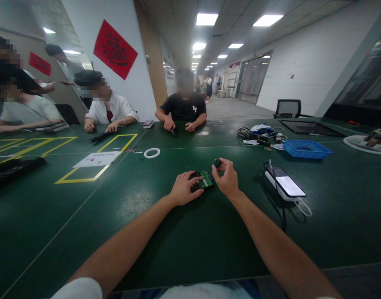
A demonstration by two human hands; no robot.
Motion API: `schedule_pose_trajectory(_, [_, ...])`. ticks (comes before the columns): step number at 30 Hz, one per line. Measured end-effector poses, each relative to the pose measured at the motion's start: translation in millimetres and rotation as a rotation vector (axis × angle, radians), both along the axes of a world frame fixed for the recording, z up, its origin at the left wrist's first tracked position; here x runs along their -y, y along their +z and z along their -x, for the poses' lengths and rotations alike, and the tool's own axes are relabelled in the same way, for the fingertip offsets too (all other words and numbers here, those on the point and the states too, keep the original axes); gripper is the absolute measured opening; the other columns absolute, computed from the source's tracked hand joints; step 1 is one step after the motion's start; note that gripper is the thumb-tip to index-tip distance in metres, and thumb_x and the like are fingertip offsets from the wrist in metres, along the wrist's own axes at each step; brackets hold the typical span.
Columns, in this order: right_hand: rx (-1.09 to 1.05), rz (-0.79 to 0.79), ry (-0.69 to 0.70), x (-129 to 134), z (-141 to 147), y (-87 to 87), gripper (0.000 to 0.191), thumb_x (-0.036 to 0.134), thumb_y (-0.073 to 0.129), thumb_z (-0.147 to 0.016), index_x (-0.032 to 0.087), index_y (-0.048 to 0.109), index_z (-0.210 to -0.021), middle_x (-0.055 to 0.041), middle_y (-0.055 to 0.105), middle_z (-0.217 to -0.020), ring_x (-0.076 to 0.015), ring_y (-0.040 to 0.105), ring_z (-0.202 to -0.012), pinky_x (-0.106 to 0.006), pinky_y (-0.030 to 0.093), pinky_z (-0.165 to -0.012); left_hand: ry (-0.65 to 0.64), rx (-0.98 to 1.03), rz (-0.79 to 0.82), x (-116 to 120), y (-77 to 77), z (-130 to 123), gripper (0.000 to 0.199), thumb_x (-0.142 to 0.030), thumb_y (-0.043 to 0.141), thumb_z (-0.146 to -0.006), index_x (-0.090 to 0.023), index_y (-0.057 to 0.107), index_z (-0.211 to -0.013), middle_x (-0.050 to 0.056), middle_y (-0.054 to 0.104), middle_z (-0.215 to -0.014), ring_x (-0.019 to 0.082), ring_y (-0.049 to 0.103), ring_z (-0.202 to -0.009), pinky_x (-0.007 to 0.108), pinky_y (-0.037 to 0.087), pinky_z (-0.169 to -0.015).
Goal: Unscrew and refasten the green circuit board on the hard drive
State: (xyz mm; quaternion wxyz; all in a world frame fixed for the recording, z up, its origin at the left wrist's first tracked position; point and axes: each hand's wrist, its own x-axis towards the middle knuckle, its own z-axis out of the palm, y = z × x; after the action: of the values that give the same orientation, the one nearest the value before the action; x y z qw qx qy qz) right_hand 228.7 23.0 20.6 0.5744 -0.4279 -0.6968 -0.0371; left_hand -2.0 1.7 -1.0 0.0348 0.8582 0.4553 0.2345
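Observation:
On the green table lies a small device with a bare green circuit board (206, 179) and a black part at its left side. My left hand (184, 189) rests on the device's left part with its fingers spread over it. Just to the right of the board, my right hand (227, 177) is raised a little. Its thumb and fingers pinch a small dark piece (217, 163), too small to make out clearly. The piece is apart from the board.
A phone on a white block (285, 182) with cables lies at right, behind it a blue tray (307, 149) and tangled cables (246, 133). A white ring (152, 153) and paper sheet (97, 159) lie at left. Several people sit across the table (116, 216).

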Motion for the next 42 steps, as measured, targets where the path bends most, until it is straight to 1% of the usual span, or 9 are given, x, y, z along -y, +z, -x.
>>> schedule_pose_trajectory(6, [0.059,-0.034,0.030,3.0,-3.4,3.7,0.040,0.036,0.059,-0.097,0.022,0.047,-0.132,-0.0118,0.061,-0.114,-0.0212,0.068,-0.085,-0.040,0.064,-0.074,0.007,0.003,0.000,0.9,0.7,-1.2,0.058,-0.058,0.066,-0.087,-0.034,0.060,-0.139,0.009,0.046,-0.151,0.037,0.043,-0.136,0.058,0.035,-0.111])
schedule_pose_trajectory(11, [0.042,-0.034,0.045,2.5,-0.8,2.7,0.044,0.034,0.057,-0.097,0.022,0.043,-0.136,-0.0148,0.059,-0.122,-0.0227,0.068,-0.092,-0.040,0.065,-0.072,0.009,-0.003,0.007,-0.5,-0.4,-1.3,0.058,-0.059,0.065,-0.087,-0.034,0.061,-0.139,0.009,0.045,-0.152,0.037,0.044,-0.135,0.057,0.034,-0.112])
schedule_pose_trajectory(17, [0.071,0.008,0.004,0.0,-2.1,1.3,0.046,0.037,0.059,-0.097,0.021,0.043,-0.137,-0.0140,0.061,-0.119,-0.0229,0.068,-0.086,-0.042,0.064,-0.072,0.001,-0.010,0.000,-0.6,-0.4,-1.4,0.059,-0.060,0.064,-0.088,-0.034,0.060,-0.140,0.008,0.045,-0.152,0.036,0.044,-0.136,0.056,0.035,-0.112])
schedule_pose_trajectory(22, [0.080,0.013,0.032,1.5,-3.5,3.2,0.044,0.036,0.059,-0.096,0.022,0.044,-0.135,-0.0133,0.058,-0.118,-0.0207,0.066,-0.082,-0.040,0.063,-0.070,0.007,-0.008,0.008,0.0,0.5,-1.5,0.058,-0.060,0.064,-0.088,-0.034,0.061,-0.139,0.008,0.044,-0.152,0.036,0.043,-0.136,0.057,0.034,-0.112])
schedule_pose_trajectory(26, [0.037,0.031,0.039,-0.6,-2.5,0.0,0.050,0.033,0.058,-0.095,0.021,0.039,-0.139,-0.0147,0.060,-0.120,-0.0230,0.068,-0.087,-0.039,0.064,-0.068,-0.001,-0.013,0.015,-0.7,0.5,-1.2,0.059,-0.060,0.064,-0.088,-0.034,0.060,-0.140,0.009,0.044,-0.152,0.037,0.043,-0.136,0.057,0.034,-0.112])
schedule_pose_trajectory(29, [0.044,0.048,0.031,-2.0,-3.3,-1.4,0.053,0.033,0.059,-0.094,0.021,0.038,-0.140,-0.0133,0.063,-0.115,-0.0231,0.069,-0.085,-0.039,0.063,-0.067,0.002,-0.007,0.016,-1.0,0.3,-1.1,0.058,-0.060,0.065,-0.087,-0.035,0.060,-0.139,0.008,0.045,-0.152,0.036,0.043,-0.136,0.057,0.035,-0.112])
schedule_pose_trajectory(34, [0.090,0.035,0.009,2.0,-3.4,3.3,0.046,0.038,0.060,-0.095,0.023,0.045,-0.135,-0.0089,0.061,-0.105,-0.0202,0.065,-0.075,-0.039,0.062,-0.066,0.002,-0.007,0.006,0.4,0.3,-0.9,0.058,-0.060,0.063,-0.088,-0.035,0.060,-0.140,0.008,0.045,-0.152,0.036,0.044,-0.135,0.057,0.034,-0.112])
schedule_pose_trajectory(39, [0.053,0.033,0.061,5.0,-1.0,4.3,0.045,0.034,0.058,-0.096,0.023,0.042,-0.136,-0.0137,0.059,-0.122,-0.0212,0.067,-0.085,-0.036,0.063,-0.066,-0.001,-0.011,0.006,0.5,0.5,-0.5,0.058,-0.061,0.062,-0.089,-0.034,0.059,-0.140,0.009,0.044,-0.152,0.037,0.043,-0.137,0.058,0.034,-0.112])
schedule_pose_trajectory(42, [0.036,0.048,0.053,3.4,-0.9,2.3,0.047,0.031,0.058,-0.095,0.022,0.041,-0.137,-0.0125,0.062,-0.118,-0.0203,0.069,-0.079,-0.038,0.063,-0.068,0.005,-0.010,0.004,-0.6,-0.3,-0.7,0.059,-0.060,0.064,-0.087,-0.034,0.060,-0.139,0.009,0.045,-0.152,0.037,0.044,-0.135,0.058,0.034,-0.111])
